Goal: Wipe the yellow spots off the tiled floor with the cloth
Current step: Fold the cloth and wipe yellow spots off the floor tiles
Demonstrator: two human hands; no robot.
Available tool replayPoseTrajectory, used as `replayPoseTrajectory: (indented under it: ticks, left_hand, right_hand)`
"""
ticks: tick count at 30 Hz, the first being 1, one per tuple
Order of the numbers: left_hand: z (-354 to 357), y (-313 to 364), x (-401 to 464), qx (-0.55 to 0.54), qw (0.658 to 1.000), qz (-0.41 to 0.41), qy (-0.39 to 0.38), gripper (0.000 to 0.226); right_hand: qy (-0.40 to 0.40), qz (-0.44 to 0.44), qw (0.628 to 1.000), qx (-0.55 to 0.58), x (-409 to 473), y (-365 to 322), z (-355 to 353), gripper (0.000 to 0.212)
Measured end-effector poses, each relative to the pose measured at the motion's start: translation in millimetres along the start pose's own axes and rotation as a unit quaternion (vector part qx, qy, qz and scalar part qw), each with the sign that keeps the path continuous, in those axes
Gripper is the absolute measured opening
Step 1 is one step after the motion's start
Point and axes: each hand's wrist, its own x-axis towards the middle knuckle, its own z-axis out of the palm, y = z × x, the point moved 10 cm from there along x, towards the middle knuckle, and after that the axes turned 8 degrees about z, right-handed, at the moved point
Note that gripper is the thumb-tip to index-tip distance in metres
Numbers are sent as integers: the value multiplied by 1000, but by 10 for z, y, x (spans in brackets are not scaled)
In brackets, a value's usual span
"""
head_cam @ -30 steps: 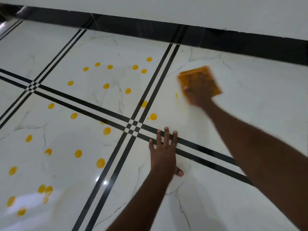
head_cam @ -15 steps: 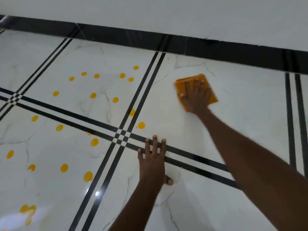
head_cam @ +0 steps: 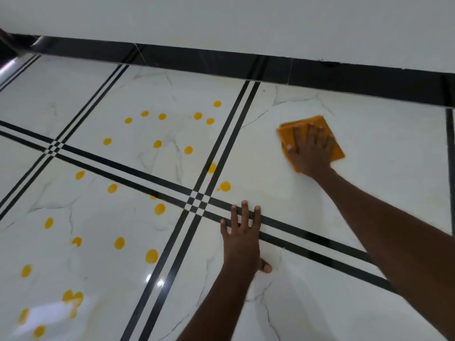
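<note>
My right hand presses flat, fingers spread, on a folded orange cloth on the far right white tile. My left hand lies flat on the floor across the black double stripe, holding nothing. Several yellow spots dot the tiles to the left: one spot lies just right of the vertical stripes, one on the stripe, a cluster on the far middle tile and more on the near left tile. The tile under the cloth shows no spots.
White marble-look floor tiles are divided by black double stripes. A black skirting band runs along the foot of the white wall at the far side. Glare falls on the near left floor.
My right hand has slid the cloth to the right across the tile, away from the vertical stripes. My left hand has stayed planted on the stripe.
</note>
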Motion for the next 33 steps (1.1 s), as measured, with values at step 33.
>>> replayPoseTrajectory:
  ticks: [33]
  left_hand:
    - [474, -795, -1136, -63, 989, -125, 53, 137]
  right_hand:
    - [38, -185, 982, -21, -1211, -1949, 275, 64]
